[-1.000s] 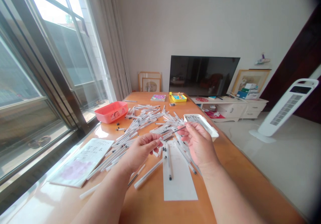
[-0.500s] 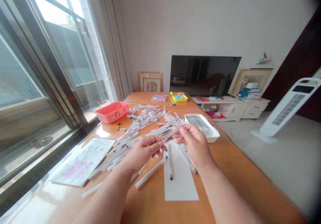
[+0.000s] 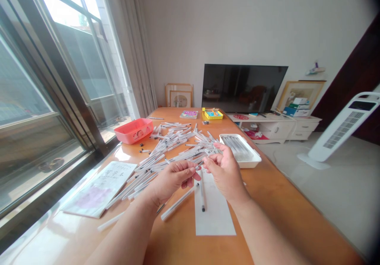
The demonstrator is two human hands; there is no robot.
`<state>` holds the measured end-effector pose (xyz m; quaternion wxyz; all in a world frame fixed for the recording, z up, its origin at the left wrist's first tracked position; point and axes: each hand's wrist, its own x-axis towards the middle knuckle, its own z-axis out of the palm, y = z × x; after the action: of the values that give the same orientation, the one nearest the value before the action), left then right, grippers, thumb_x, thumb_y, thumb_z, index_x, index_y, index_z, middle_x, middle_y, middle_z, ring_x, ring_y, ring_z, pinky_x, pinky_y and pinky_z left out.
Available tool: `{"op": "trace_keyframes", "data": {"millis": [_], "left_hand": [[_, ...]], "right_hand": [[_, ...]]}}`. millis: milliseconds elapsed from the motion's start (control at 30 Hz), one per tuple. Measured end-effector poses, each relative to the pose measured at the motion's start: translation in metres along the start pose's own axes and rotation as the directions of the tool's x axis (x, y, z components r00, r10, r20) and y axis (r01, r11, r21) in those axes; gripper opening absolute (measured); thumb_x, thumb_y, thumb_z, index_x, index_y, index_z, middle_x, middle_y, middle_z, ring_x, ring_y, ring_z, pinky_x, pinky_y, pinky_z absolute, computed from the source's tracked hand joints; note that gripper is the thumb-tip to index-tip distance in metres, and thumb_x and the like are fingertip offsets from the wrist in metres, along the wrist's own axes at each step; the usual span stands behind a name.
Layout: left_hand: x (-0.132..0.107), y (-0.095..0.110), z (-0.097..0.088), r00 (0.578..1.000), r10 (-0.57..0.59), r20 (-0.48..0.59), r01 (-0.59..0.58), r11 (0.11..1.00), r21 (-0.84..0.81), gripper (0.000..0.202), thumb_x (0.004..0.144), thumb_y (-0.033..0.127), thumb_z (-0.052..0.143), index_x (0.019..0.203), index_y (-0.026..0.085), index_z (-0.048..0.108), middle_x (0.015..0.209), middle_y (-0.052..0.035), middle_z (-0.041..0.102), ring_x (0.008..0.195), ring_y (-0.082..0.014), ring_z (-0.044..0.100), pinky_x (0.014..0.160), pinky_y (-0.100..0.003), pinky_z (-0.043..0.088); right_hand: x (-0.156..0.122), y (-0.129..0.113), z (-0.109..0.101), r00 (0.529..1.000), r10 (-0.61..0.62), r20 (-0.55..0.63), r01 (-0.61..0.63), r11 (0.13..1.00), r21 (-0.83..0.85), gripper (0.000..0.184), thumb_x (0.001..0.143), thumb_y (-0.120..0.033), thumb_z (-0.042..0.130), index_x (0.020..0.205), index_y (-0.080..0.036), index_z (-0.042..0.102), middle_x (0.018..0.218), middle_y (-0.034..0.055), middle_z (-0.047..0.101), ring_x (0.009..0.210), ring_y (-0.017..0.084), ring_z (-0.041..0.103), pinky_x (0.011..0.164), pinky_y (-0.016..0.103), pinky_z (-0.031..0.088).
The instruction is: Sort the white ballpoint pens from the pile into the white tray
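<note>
Two bare hands work over a brown table point(image 3: 273, 217) strewn with slender pen parts. The left hand point(image 3: 175, 180) pinches a small pen part point(image 3: 199, 167) between thumb and forefinger, just above the upper end of a white paper strip point(image 3: 215, 221); most of that piece is hidden by the fingers. The right hand point(image 3: 225, 176) meets it there, thumb bent inward and forefinger raised; whether it too grips the piece cannot be told. Beyond the hands spreads a large, loose pile of clear and whitish pen parts point(image 3: 169, 140), many with dark ends, lying at all angles. To the right, a white tray point(image 3: 251, 164) holds a row of slim, dark-cored pens point(image 3: 234, 143) laid roughly side by side, which appears to be the sorted share so far. One black-ended pen point(image 3: 202, 195) lies lengthwise on the paper strip, and a pale tube point(image 3: 179, 204) rests at a slant just left of it. A few little black pieces point(image 3: 141, 144) sit near a red basket point(image 3: 129, 135) at the far left, whose contents do not show. A notebook point(image 3: 97, 194) lies left of the pile. Judging by the heap against the tray, some work looks done, but far more seems left.
</note>
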<state>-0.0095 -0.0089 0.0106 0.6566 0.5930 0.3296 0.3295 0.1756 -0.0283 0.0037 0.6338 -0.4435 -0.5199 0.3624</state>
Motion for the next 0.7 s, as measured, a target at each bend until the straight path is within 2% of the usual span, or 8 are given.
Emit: {"op": "trace_keyframes", "data": {"millis": [100, 233, 333, 500, 600, 700], "left_hand": [[0.001, 0.0, 0.001, 1.0, -0.017, -0.007, 0.017, 0.998, -0.054, 0.028, 0.089, 0.039, 0.068, 0.096, 0.013, 0.069, 0.09, -0.0107, 0.071, 0.062, -0.0099, 0.051, 0.06, -0.025, 0.037], [0.001, 0.002, 0.002, 1.0, -0.013, -0.027, 0.009, 0.991, -0.131, 0.025, 0.089, 0.038, 0.067, 0.091, 0.013, 0.066, 0.087, -0.0103, 0.071, 0.062, -0.0098, 0.051, 0.058, -0.024, 0.036], [0.001, 0.003, 0.002, 0.999, 0.009, -0.044, -0.016, 0.987, -0.162, 0.024, 0.09, 0.037, 0.067, 0.089, 0.013, 0.064, 0.084, -0.0088, 0.07, 0.062, -0.0096, 0.051, 0.057, -0.023, 0.035], [0.002, 0.001, -0.001, 0.996, 0.018, -0.09, -0.033, 0.985, -0.169, 0.025, 0.089, 0.038, 0.068, 0.09, 0.014, 0.063, 0.083, -0.0074, 0.069, 0.059, -0.0086, 0.051, 0.055, -0.023, 0.032], [0.003, 0.0, -0.001, 0.993, 0.018, -0.115, -0.034, 0.989, -0.145, 0.025, 0.088, 0.037, 0.069, 0.088, 0.014, 0.063, 0.083, -0.0076, 0.07, 0.058, -0.0081, 0.05, 0.054, -0.023, 0.032], [0.004, -0.001, -0.002, 0.992, 0.035, -0.122, -0.051, 0.99, -0.131, 0.025, 0.087, 0.038, 0.07, 0.088, 0.014, 0.063, 0.084, -0.0086, 0.071, 0.058, -0.0085, 0.051, 0.055, -0.023, 0.033]], "right_hand": [[-0.001, 0.003, 0.0, 0.998, -0.064, 0.025, 0.067, 0.987, -0.144, 0.038, 0.088, -0.035, 0.067, 0.123, -0.021, 0.056, 0.084, 0.0015, 0.07, 0.073, 0.017, 0.066, 0.075, 0.033, 0.054], [-0.004, 0.004, 0.002, 0.982, -0.124, 0.14, 0.158, 0.952, -0.261, 0.024, 0.093, -0.029, 0.058, 0.113, -0.023, 0.07, 0.102, 0.0054, 0.074, 0.094, 0.02, 0.069, 0.085, 0.034, 0.054], [-0.006, 0.004, 0.004, 0.944, -0.215, 0.249, 0.286, 0.909, -0.303, 0.03, 0.093, -0.019, 0.053, 0.112, -0.025, 0.074, 0.114, 0.0045, 0.073, 0.109, 0.02, 0.066, 0.098, 0.035, 0.051], [-0.004, 0.007, 0.003, 0.879, -0.31, 0.363, 0.445, 0.809, -0.386, 0.049, 0.089, -0.008, 0.046, 0.13, -0.024, 0.068, 0.133, 0.0053, 0.066, 0.125, 0.021, 0.059, 0.11, 0.037, 0.044], [-0.002, 0.01, 0.002, 0.86, -0.308, 0.407, 0.474, 0.778, -0.413, 0.054, 0.087, -0.006, 0.046, 0.135, -0.023, 0.064, 0.134, 0.0061, 0.065, 0.126, 0.021, 0.058, 0.111, 0.038, 0.043], [-0.002, 0.014, 0.001, 0.887, -0.269, 0.375, 0.413, 0.824, -0.387, 0.053, 0.09, -0.009, 0.044, 0.136, -0.025, 0.063, 0.127, 0.0048, 0.069, 0.119, 0.021, 0.062, 0.106, 0.037, 0.047]]}}
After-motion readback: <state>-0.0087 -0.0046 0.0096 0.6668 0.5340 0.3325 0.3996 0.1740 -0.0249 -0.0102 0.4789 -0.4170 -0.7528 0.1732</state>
